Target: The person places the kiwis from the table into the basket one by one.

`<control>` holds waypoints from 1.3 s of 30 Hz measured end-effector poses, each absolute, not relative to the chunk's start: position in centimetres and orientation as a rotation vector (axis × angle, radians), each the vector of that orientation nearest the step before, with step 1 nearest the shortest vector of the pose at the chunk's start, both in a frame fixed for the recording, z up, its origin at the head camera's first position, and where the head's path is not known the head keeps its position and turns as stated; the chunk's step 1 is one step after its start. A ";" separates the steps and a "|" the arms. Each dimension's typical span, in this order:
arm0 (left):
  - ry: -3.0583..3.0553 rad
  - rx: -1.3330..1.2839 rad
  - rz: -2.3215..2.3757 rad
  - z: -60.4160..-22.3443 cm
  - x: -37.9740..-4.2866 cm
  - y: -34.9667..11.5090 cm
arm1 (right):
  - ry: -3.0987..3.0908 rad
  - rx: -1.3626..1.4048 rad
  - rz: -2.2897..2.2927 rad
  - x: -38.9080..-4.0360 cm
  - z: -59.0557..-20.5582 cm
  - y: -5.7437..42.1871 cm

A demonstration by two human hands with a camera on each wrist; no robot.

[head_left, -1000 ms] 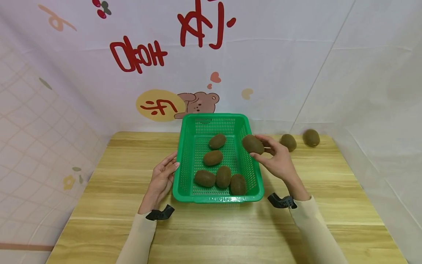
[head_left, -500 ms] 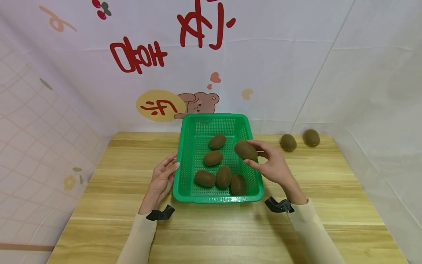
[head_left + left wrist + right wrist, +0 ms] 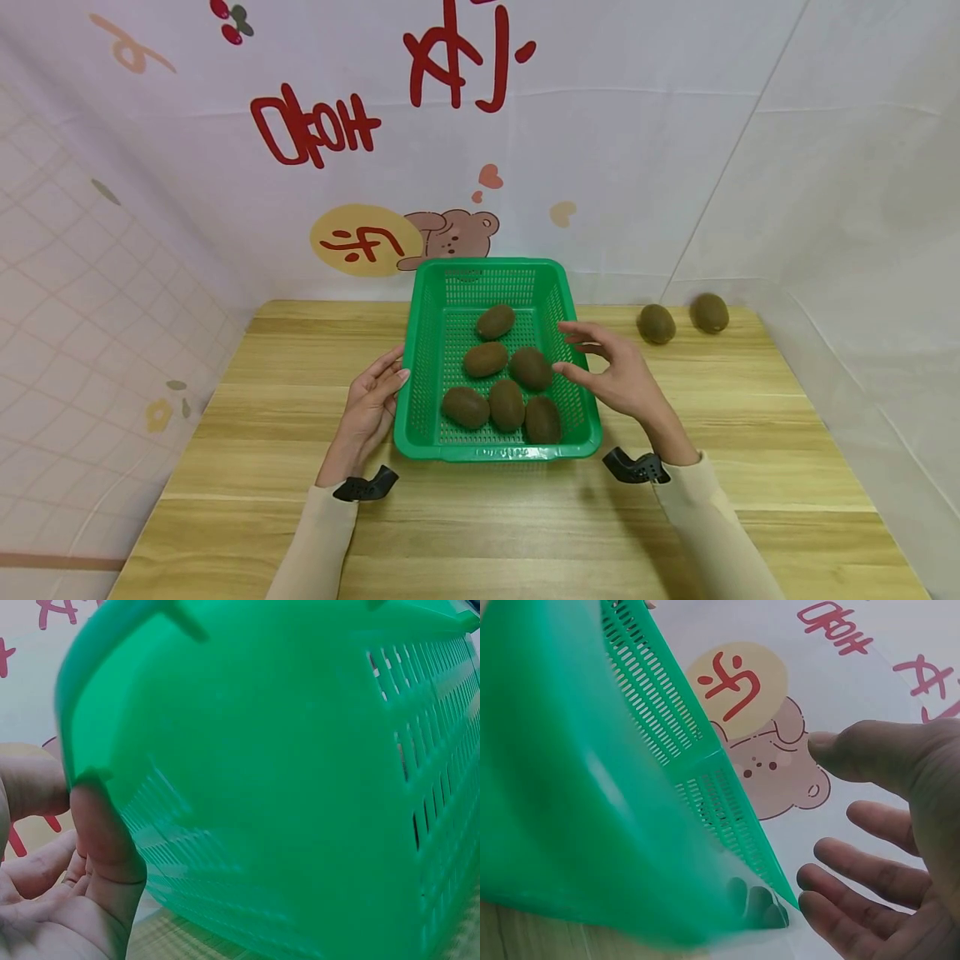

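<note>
A green plastic basket [image 3: 497, 452] stands on the wooden table with several brown kiwis inside. My left hand [image 3: 369, 406] pinches its left rim between thumb and fingers; in the left wrist view the thumb [image 3: 109, 836] lies against the rim. Over the right rim hovers my right hand [image 3: 615, 373], fingers spread and holding nothing. Just left of its thumb lies one kiwi [image 3: 531, 368], beside another kiwi [image 3: 486, 359] in the middle of the basket. In the right wrist view the fingers [image 3: 877, 877] are apart, and the basket wall [image 3: 577, 787] hides the fruit.
Two more kiwis, a nearer one [image 3: 657, 323] and a farther one [image 3: 709, 312], lie on the table [image 3: 750, 433] at the back right. A white printed cloth [image 3: 637, 150] hangs behind the table and along both sides.
My right hand moved left over the basket and let go of its kiwi, which now lies among the others. A neighbouring kiwi shifted slightly. The left hand kept its place at the rim.
</note>
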State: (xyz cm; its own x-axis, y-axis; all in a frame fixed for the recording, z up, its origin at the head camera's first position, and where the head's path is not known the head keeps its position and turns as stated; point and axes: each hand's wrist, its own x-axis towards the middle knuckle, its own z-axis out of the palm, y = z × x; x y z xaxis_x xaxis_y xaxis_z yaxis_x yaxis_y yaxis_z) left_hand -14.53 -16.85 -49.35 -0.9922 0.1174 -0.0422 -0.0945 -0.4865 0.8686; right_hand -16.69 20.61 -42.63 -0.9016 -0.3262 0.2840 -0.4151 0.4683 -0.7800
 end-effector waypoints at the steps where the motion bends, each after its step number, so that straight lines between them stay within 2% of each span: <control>1: 1.521 0.034 2.605 -49.3 -14.5 -16.9 | -2.611 0.656 1.429 -16.7 -42.6 20.6; 14: 1.520 0.015 2.604 -49.2 -14.4 -16.9 | -2.598 0.650 1.315 -17.1 -43.0 21.6; 39: 1.510 -0.010 2.608 -49.2 -14.5 -16.8 | -2.760 0.404 1.207 -19.6 -44.1 25.7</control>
State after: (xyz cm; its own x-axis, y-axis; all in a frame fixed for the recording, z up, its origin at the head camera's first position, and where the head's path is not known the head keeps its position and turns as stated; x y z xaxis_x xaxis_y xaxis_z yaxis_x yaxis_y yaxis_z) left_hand -14.46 -16.79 -49.17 -0.9917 0.1075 -0.0700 -0.1142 -0.4917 0.8633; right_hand -19.59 25.68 -44.08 -0.9595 -0.2001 0.1983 -0.2814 0.6503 -0.7057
